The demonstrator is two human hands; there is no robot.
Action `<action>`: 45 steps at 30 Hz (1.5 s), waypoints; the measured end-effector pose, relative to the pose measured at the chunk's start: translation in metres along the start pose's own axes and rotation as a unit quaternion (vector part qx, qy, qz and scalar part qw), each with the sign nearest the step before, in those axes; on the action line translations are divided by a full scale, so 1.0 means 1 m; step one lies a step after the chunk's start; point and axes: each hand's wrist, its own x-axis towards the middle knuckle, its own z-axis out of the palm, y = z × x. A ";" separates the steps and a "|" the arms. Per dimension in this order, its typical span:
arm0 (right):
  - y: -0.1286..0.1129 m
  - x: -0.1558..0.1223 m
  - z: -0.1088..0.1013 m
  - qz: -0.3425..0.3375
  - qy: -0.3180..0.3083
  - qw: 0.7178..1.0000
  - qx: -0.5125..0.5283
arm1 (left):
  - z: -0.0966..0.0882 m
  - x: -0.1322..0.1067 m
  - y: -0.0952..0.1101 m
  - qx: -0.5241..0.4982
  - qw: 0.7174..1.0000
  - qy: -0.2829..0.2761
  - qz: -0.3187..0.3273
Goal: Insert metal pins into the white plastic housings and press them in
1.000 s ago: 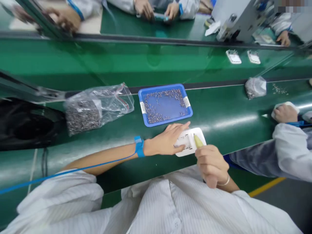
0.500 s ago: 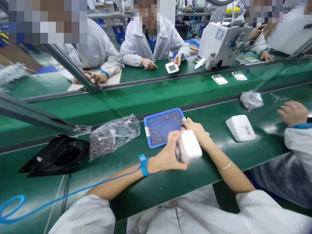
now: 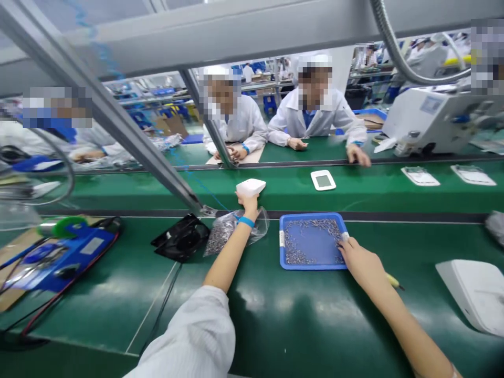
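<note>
My left hand (image 3: 248, 200), with a blue wrist strap, is stretched far forward and is closed on a white plastic device (image 3: 251, 187) over the green conveyor belt (image 3: 275, 194). My right hand (image 3: 360, 262) rests at the right edge of the blue tray (image 3: 313, 262), which holds several small metal screws. Its fingertips are pinched among the screws. A yellow-tipped tool (image 3: 392, 281) pokes out under that hand.
A clear bag of screws (image 3: 224, 231) and a black pouch (image 3: 181, 237) lie left of the tray. Another white device (image 3: 474, 294) sits at the right. A white screen unit (image 3: 323, 180) and two flat parts lie on the belt. A blue fixture (image 3: 66, 254) stands at left. Workers sit opposite.
My left hand has carried the white device from in front of me out to the conveyor belt. My right hand stayed at the tray's right edge. The view has tilted upward.
</note>
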 end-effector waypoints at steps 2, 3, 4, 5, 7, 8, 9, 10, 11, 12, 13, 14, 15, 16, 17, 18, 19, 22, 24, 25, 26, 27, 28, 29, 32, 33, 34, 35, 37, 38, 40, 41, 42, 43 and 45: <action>0.001 0.000 0.003 0.012 0.007 1.000 0.011 | 0.000 0.004 -0.010 0.045 0.999 -0.013 0.012; 0.001 0.000 0.003 0.019 0.009 1.000 0.018 | 0.001 0.004 -0.014 0.067 0.997 -0.023 0.021; 0.001 0.000 0.003 0.025 0.012 0.999 0.026 | 0.003 0.003 -0.018 0.085 0.995 -0.034 0.031; 0.001 -0.001 0.002 0.030 0.015 0.999 0.035 | 0.004 0.001 -0.021 0.101 0.993 -0.046 0.042; 0.001 -0.001 0.000 0.040 0.024 0.997 0.056 | 0.004 -0.003 -0.026 0.126 0.988 -0.067 0.064; 0.002 -0.001 -0.001 0.044 0.028 0.996 0.069 | 0.003 -0.005 -0.028 0.137 0.985 -0.076 0.076; 0.002 -0.002 -0.002 0.047 0.029 0.995 0.081 | 0.001 -0.006 -0.029 0.147 0.981 -0.086 0.089; 0.002 -0.002 -0.003 0.050 0.027 0.994 0.092 | 0.000 -0.007 -0.030 0.157 0.977 -0.097 0.106; 0.001 -0.002 -0.004 0.054 0.025 0.993 0.099 | -0.002 -0.009 -0.030 0.168 0.971 -0.111 0.127; 0.001 -0.002 -0.004 0.059 0.023 0.993 0.103 | -0.004 -0.011 -0.031 0.180 0.963 -0.130 0.154; 0.001 -0.002 -0.005 0.064 0.022 0.992 0.104 | -0.005 -0.014 -0.031 0.192 0.951 -0.155 0.186; 0.000 -0.002 -0.005 0.067 0.022 0.992 0.103 | -0.005 -0.017 -0.031 0.204 0.936 -0.184 0.220; 0.000 -0.003 -0.005 0.067 0.023 0.992 0.102 | -0.005 -0.020 -0.031 0.215 0.918 -0.216 0.253; -0.001 -0.003 -0.005 0.066 0.025 0.992 0.102 | -0.004 -0.023 -0.031 0.226 0.900 -0.245 0.281; -0.001 -0.003 -0.005 0.063 0.027 0.992 0.103 | -0.004 -0.025 -0.032 0.238 0.883 -0.269 0.303; -0.001 -0.004 -0.005 0.061 0.029 0.992 0.105 | -0.003 -0.027 -0.032 0.249 0.869 -0.285 0.318; -0.002 -0.004 -0.004 0.061 0.031 0.992 0.107 | -0.002 -0.027 -0.033 0.261 0.859 -0.295 0.327; -0.001 -0.005 -0.002 0.065 0.031 0.991 0.110 | -0.001 -0.026 -0.035 0.291 0.841 -0.303 0.341; -0.001 -0.005 -0.001 0.071 0.031 0.991 0.111 | 0.000 -0.023 -0.037 0.303 0.832 -0.303 0.351; 0.000 -0.005 -0.001 0.076 0.031 0.990 0.111 | 0.000 -0.023 -0.037 0.307 0.829 -0.301 0.357; 0.000 -0.004 -0.001 0.081 0.030 0.990 0.111 | 0.000 -0.022 -0.036 0.309 0.827 -0.299 0.362; 0.000 -0.004 -0.001 0.087 0.030 0.990 0.110 | 0.000 -0.022 -0.035 0.309 0.825 -0.297 0.368; 0.000 -0.004 -0.001 0.093 0.029 0.989 0.109 | -0.001 -0.022 -0.034 0.307 0.823 -0.296 0.375; 0.000 -0.004 -0.001 0.097 0.029 0.989 0.107 | -0.002 -0.023 -0.031 0.300 0.821 -0.298 0.384; 0.000 -0.003 -0.002 0.102 0.031 0.989 0.103 | -0.010 -0.034 -0.019 0.263 0.809 -0.306 0.426; 0.000 -0.003 -0.002 0.104 0.032 0.989 0.102 | -0.013 -0.040 -0.015 0.248 0.800 -0.313 0.448; 0.000 -0.003 -0.001 0.106 0.035 0.989 0.101 | -0.017 -0.049 -0.010 0.230 0.782 -0.324 0.480; -0.001 -0.003 -0.001 0.109 0.038 0.988 0.100 | -0.020 -0.060 -0.006 0.208 0.756 -0.340 0.520; -0.003 -0.006 0.000 0.115 0.047 0.988 0.097 | -0.026 -0.088 -0.001 0.150 0.677 -0.377 0.614; -0.005 -0.008 0.000 0.115 0.052 0.987 0.096 | -0.029 -0.102 0.001 0.122 0.639 -0.390 0.651; -0.011 -0.013 0.000 0.107 0.061 0.988 0.096 | -0.032 -0.129 0.002 0.100 0.599 -0.401 0.686; -0.014 -0.016 0.000 0.096 0.066 0.988 0.097 | -0.033 -0.140 0.002 0.104 0.596 -0.399 0.689; -0.019 -0.018 0.000 0.082 0.070 0.989 0.099 | -0.034 -0.148 0.002 0.111 0.601 -0.395 0.686; -0.023 -0.021 0.000 0.067 0.074 0.990 0.102 | -0.034 -0.153 0.001 0.119 0.610 -0.393 0.678; -0.032 -0.026 0.000 0.031 0.078 0.990 0.111 | -0.034 -0.157 -0.001 0.120 0.624 -0.412 0.653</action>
